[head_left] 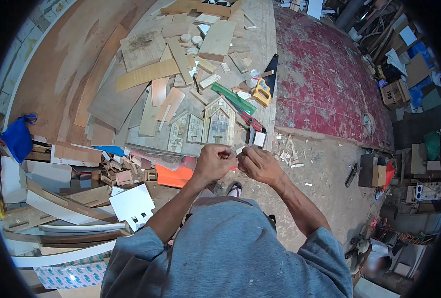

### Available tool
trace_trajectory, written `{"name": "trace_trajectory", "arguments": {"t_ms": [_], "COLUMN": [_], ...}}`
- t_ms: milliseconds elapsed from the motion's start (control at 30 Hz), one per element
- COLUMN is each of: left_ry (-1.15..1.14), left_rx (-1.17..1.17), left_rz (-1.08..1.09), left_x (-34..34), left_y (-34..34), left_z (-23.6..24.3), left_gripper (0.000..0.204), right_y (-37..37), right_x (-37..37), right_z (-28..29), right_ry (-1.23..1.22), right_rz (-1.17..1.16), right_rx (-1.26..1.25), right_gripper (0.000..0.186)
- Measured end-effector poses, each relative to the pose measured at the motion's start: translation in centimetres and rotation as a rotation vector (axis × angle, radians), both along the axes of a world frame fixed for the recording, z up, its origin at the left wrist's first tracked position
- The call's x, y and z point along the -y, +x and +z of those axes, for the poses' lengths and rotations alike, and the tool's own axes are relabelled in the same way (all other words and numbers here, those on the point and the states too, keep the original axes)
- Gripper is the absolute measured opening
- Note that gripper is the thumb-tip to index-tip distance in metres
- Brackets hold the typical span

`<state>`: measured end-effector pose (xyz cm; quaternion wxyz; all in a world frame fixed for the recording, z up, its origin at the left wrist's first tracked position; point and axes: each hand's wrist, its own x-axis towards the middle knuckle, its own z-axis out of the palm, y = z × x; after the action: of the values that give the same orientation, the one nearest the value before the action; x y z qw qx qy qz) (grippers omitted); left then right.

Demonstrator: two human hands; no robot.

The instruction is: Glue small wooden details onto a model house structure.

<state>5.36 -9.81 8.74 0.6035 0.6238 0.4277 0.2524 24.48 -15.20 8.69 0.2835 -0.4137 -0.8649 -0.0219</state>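
At the near edge of the workbench, my left hand (pixel 213 162) and my right hand (pixel 260 166) are close together with fingers pinched. Whatever lies in the fingers is too small or hidden to name; a bit of red shows between the hands. Just beyond them stand small wooden house-shaped pieces (pixel 220 121) with window cut-outs, the largest with a pitched roof frame. Red-handled pliers or cutters (pixel 250 120) lie beside these, and a small white-faced block (pixel 260 139) sits past my right hand. A handsaw with a yellow handle (pixel 261 93) rests farther back, near a green strip (pixel 234 98).
Wooden boards and offcuts (pixel 148 67) are heaped over the bench's left and far parts. Wood scraps and a white panel with cut-outs (pixel 132 204) crowd the floor at left. To the right, a red tiled floor (pixel 324 79) meets concrete with scattered chips (pixel 292 154).
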Motion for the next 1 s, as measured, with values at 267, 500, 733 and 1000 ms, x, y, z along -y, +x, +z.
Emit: {"name": "trace_trajectory", "arguments": {"t_ms": [267,500,733,1000], "left_ry": [0.087,0.081,-0.199,-0.341], "left_rx": [-0.015,-0.088,-0.262,-0.069], "left_rz": [0.064,0.091,0.361,0.533], "left_x": [1.8,1.7,0.8,1.6], "left_y": [2.3,3.1,4.8,6.0], "left_z": [-1.8,-4.3,-17.5,-25.8], "left_gripper": [0.012,0.012,0.019,0.015], "right_y": [1.8,2.3,10.0,9.6], "right_x": [1.7,1.9,-5.9,-13.6], "right_z": [-1.7,-5.0,-17.3,-22.4], "right_ry": [-0.060,-0.154,-0.398,-0.616], "right_rz": [0.011,-0.036,-0.613,-0.723], "right_rx": [0.012,-0.093,-0.286,0.078], "right_gripper": [0.023,0.025,0.022,0.031]}}
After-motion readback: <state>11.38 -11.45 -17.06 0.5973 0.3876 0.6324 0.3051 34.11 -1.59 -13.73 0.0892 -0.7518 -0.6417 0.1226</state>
